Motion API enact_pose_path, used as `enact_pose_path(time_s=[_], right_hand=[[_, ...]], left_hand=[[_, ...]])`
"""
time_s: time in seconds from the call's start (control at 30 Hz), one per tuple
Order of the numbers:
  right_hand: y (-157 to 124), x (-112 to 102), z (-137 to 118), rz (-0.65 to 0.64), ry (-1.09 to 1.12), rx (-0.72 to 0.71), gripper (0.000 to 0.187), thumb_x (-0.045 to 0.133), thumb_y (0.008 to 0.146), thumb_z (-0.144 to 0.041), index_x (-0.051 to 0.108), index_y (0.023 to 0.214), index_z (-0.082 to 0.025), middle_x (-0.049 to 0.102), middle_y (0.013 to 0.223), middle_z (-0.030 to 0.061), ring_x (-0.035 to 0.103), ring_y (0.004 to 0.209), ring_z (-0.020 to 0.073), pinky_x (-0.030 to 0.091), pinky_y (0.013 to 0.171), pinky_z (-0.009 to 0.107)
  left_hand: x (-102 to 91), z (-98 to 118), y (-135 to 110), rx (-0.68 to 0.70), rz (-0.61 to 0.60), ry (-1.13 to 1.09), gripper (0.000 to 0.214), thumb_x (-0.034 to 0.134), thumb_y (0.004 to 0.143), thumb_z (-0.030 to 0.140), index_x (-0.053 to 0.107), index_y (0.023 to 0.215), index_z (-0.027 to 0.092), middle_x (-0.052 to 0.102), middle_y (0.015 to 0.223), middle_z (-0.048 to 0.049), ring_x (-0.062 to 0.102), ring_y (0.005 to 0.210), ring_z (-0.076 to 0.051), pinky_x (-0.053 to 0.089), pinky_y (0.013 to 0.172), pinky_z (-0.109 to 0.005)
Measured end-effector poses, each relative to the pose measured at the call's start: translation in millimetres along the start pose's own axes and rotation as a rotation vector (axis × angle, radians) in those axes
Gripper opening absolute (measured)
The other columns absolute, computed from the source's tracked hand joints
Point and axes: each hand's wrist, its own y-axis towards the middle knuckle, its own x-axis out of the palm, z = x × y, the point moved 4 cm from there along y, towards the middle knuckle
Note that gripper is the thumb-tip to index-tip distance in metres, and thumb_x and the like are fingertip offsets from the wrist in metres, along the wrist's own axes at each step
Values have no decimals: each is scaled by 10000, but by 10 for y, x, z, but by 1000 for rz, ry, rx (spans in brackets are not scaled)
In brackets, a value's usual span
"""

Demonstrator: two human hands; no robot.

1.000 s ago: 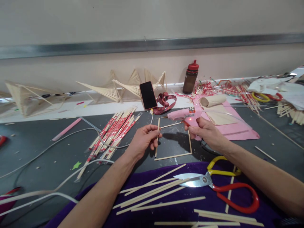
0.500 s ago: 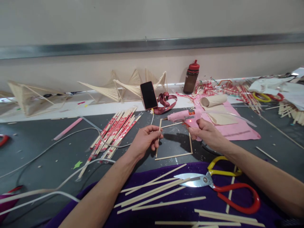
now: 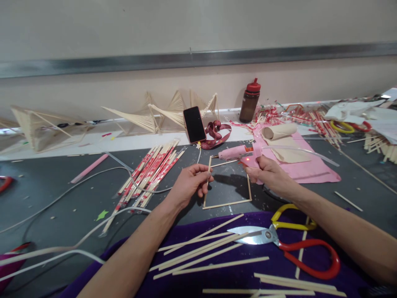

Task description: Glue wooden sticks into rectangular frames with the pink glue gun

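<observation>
A four-sided frame of thin wooden sticks (image 3: 228, 204) is on the dark table. My left hand (image 3: 194, 180) pinches its left stick between thumb and fingers, and that stick's far end is raised off the table. My right hand (image 3: 268, 169) is wrapped around the handle of a pink glue gun (image 3: 231, 153), whose small orange light is lit. The metal nozzle points left, close to the tip of the held stick; I cannot tell if they touch. A clear glue stick (image 3: 305, 152) juts from the gun's rear.
Large scissors (image 3: 268, 236) and several loose sticks (image 3: 220, 266) lie on purple cloth (image 3: 173, 285) before me. Wrapped chopsticks (image 3: 151, 174) and white cables (image 3: 83, 240) are to the left. Behind stand a phone (image 3: 194, 124), a bottle (image 3: 249, 103) and stick models (image 3: 139, 118).
Almost nothing differs. The glue gun has shifted very slightly and the glue stick at its rear has moved a little to the right; my left hand still pinches the same stick.
</observation>
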Motion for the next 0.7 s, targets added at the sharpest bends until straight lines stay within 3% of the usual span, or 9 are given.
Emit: enact_pose_path(time_s=[0.4,0.7], right_hand=[[-11,63,-41,-65,10,-5,282,579,777,-413,449,658,-194,471,576,-33,416,501,82,326,461,225],[-1,11,0,8,42,27,303,582,780,-438,451,669,-189,491,557,-31,424,519,88,333,495,234]], left_hand=[[-14,-26,8,-18,-17,-6,231,642,732,282,616,894,119,649,691,-28,497,378,-45,353,323,-145],[-21,-30,17,4,-24,-20,221,644,738,283,635,886,119,657,671,-23,453,348,-25,323,318,-138]])
